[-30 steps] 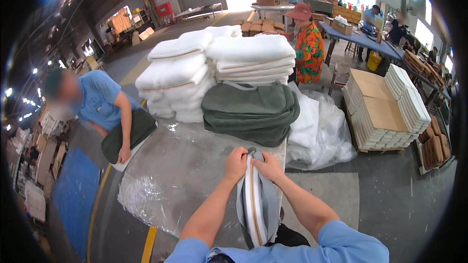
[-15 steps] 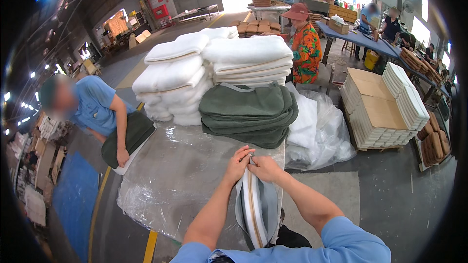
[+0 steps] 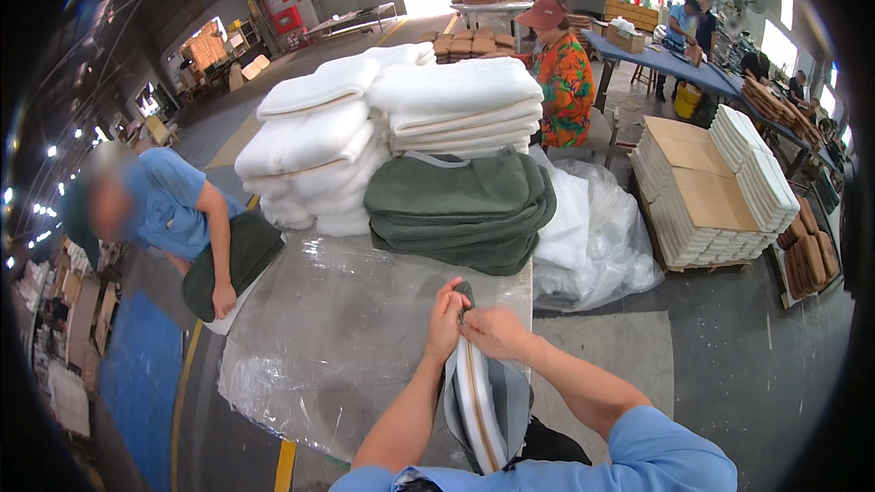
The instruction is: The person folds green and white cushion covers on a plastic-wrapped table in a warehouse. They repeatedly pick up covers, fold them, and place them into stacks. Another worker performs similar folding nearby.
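A cushion cover (image 3: pixel 511 401) with grey inner edges stands on its side at the table's front right, its long opening facing up. Inside sits a white cushion pad (image 3: pixel 466 392) with a tan line along its middle. My left hand (image 3: pixel 445 321) is closed round the far end of the cover, where a bit of dark green fabric (image 3: pixel 467 293) pokes up. Right beside it, my right hand (image 3: pixel 495 332) pinches the cover's edge at the same end. The fingertips partly hide each other. Just beyond lies a pile of dark green cushion covers (image 3: pixel 453 191).
The table (image 3: pixel 319 337) is wrapped in clear plastic. White padding stacks (image 3: pixel 456 91) stand at its far side. On the left, a co-worker (image 3: pixel 178 205) handles a green cushion. Plastic sheeting (image 3: pixel 611 237) and a pallet of white pads (image 3: pixel 715 210) lie to the right.
Both my hands have shifted slightly down and turned at the cover's far end, and dark green fabric now shows above the fingers. The view has moved a little.
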A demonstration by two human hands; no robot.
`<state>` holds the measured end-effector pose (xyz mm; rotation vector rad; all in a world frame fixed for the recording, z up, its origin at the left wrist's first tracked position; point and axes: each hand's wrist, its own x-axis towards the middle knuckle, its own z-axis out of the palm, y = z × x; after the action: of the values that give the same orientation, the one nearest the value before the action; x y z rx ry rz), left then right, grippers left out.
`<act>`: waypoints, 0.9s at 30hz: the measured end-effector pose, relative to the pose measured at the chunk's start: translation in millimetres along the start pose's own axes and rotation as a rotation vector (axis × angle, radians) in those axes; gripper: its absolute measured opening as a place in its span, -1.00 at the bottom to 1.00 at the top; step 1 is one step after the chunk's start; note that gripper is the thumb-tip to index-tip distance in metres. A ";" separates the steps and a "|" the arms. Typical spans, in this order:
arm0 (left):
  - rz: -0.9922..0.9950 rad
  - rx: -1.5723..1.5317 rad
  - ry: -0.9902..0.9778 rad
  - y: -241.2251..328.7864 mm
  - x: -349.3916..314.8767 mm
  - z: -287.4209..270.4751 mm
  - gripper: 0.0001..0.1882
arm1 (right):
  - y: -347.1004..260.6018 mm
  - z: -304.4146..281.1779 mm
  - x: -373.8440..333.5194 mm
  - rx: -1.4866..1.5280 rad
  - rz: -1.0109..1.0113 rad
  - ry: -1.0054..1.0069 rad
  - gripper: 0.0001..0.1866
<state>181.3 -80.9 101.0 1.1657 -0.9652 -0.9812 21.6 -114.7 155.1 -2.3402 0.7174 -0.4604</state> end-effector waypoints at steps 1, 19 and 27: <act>0.018 -0.026 0.002 -1.2 -4.5 -4.1 -0.70 | -2.2 2.2 -0.2 0.001 -0.032 0.013 -0.63; 0.121 0.146 0.151 -5.0 -22.4 -31.7 -0.67 | 28.8 55.3 80.7 1.095 0.250 0.015 -0.62; 0.095 0.151 0.180 -5.9 -25.6 -42.1 -0.67 | 21.8 57.8 89.6 1.057 0.306 -0.039 -0.65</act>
<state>213.6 -45.8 87.3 1.2980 -0.9527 -0.7243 112.4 -155.0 110.5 -1.2278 0.5861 -0.4881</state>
